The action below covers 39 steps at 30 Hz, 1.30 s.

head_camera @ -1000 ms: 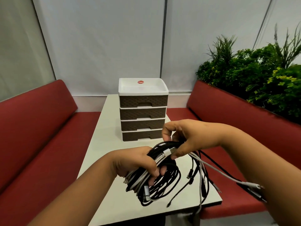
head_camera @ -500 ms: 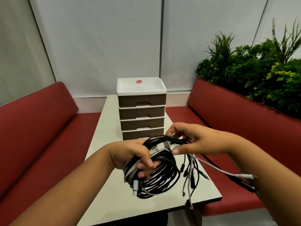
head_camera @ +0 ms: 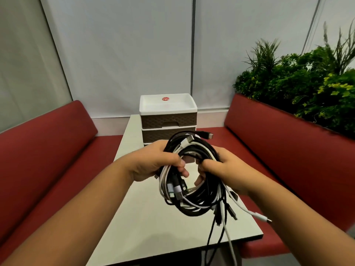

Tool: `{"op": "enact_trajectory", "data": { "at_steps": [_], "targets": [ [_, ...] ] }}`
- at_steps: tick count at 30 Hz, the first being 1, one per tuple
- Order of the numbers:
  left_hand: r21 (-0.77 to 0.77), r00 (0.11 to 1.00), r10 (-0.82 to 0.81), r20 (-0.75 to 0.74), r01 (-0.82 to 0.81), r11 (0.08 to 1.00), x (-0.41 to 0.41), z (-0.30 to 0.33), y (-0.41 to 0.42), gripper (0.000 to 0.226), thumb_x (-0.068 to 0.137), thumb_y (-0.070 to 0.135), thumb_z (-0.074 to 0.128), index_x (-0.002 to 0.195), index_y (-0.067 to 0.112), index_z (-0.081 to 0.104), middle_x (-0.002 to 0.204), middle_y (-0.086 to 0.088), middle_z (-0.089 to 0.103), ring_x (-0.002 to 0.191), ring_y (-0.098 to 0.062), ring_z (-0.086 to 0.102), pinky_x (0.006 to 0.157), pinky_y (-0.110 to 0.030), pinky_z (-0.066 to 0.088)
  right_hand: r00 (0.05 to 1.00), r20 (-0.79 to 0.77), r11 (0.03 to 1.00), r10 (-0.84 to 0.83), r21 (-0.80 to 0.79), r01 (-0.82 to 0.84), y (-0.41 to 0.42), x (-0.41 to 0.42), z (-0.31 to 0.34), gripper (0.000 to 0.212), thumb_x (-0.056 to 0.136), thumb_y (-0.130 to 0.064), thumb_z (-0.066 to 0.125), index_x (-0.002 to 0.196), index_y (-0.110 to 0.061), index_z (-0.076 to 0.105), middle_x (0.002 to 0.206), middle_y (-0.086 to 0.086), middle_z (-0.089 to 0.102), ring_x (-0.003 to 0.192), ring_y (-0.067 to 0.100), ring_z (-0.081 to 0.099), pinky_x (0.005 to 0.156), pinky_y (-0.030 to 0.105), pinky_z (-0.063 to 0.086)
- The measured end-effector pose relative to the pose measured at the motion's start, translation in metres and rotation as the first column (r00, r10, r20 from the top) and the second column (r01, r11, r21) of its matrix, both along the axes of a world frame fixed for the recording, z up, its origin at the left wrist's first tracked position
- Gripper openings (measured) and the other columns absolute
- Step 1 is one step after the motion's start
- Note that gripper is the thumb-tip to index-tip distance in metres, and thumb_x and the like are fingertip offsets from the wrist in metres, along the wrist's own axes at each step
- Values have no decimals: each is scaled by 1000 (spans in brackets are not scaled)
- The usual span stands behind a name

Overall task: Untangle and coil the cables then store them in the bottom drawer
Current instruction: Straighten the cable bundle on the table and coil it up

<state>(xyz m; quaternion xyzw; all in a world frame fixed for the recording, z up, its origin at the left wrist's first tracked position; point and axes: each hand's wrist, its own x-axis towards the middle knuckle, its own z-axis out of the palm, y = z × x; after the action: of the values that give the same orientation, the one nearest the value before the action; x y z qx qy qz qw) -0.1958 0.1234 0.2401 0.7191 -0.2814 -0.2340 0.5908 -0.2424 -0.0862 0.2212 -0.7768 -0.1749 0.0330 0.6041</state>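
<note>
both hands have come in close — the left hand (head_camera: 153,164) and right hand (head_camera: 226,171) now grip opposite sides of the cable bundle (head_camera: 192,181), lifted above the surface (head_camera: 153,217) before the drawer unit (head_camera: 168,120) — coiled, ends dangling, probably not yet untangled.

Only one view: head-worn, wide-angle, looking forward and slightly down along the bench (head_camera: 149,217), which runs from lower centre away to mid-frame. Close on both forearms, entering from the lower left and lower right corners, with the left hand (head_camera: 153,162) and right hand (head_camera: 226,169) meeting at frame centre, near the lens, around the cables (head_camera: 194,191). Farther off, at the bench's far end, just above centre: the drawer unit (head_camera: 168,120), partly hidden behind the hands. Red seats (head_camera: 48,146) down both sides, pale wall panels across the upper half, plants (head_camera: 307,81) at right. Edges bowed by the lens. No second view for overlap.
</note>
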Motion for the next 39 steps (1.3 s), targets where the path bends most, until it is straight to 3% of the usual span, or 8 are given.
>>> {"op": "enact_trajectory", "data": {
  "at_steps": [3,8,13,19,25,29,34,39],
  "targets": [
    [121,941,218,260,-255,959,-4,2,-13,27,69,9,77,95,12,70,83,-8,73,83,-22,71,87,-47,57,998,12,996,-55,-66,56,-1,4,0,6,80,-10,53,85,-8,54,63,0,55,63,25,69,69,50,57],
    [-16,894,367,257,-376,926,-9,-3,-27,12,83,15,73,92,9,66,59,-2,60,55,-16,55,58,-29,50,999,11,999,38,15,-38,-5,10,0,11,86,-12,59,95,-7,60,76,10,61,67,25,68,78,53,55],
    [-63,861,455,227,-453,889,1,7,-24,5,86,7,67,83,7,63,53,-3,53,49,-15,49,55,-28,44,970,-79,962,229,174,-212,-31,15,-19,84,73,-64,71,131,-6,50,114,15,66,90,28,68,66,37,55],
    [-94,811,546,208,-539,837,11,25,-16,12,88,6,65,79,9,58,50,-4,48,46,-15,46,52,-25,41,840,-126,780,528,462,-421,-49,16,-74,97,74,-80,51,137,-6,48,119,27,59,102,42,61,97,51,45],
    [-224,751,654,90,-624,748,21,43,-4,22,87,7,66,69,12,55,51,-4,45,48,-18,42,55,-29,36,922,-189,871,338,433,-231,-41,3,-103,58,81,-43,74,116,1,58,55,4,39,46,13,33,54,27,28],
    [-222,691,700,180,-665,713,27,48,5,27,85,9,68,64,16,53,49,-2,47,51,-20,44,56,-31,38,969,-161,894,189,437,-101,-52,-3,-96,43,83,-45,72,93,-4,62,55,3,28,45,14,27,53,27,27],
    [-192,699,684,208,-657,729,29,42,6,27,86,10,68,65,15,52,52,-3,46,53,-20,45,53,-29,38,966,-148,916,210,376,-142,-76,0,-65,66,69,-31,86,120,-5,54,81,20,59,71,34,64,75,41,53],
    [-164,726,656,206,-635,754,25,41,0,20,86,12,69,70,15,58,55,-6,46,49,-19,44,45,-23,39,981,-123,983,152,119,-137,-74,2,-33,53,73,-16,79,122,-11,58,68,6,45,52,12,38,52,22,36]
  ]
}}
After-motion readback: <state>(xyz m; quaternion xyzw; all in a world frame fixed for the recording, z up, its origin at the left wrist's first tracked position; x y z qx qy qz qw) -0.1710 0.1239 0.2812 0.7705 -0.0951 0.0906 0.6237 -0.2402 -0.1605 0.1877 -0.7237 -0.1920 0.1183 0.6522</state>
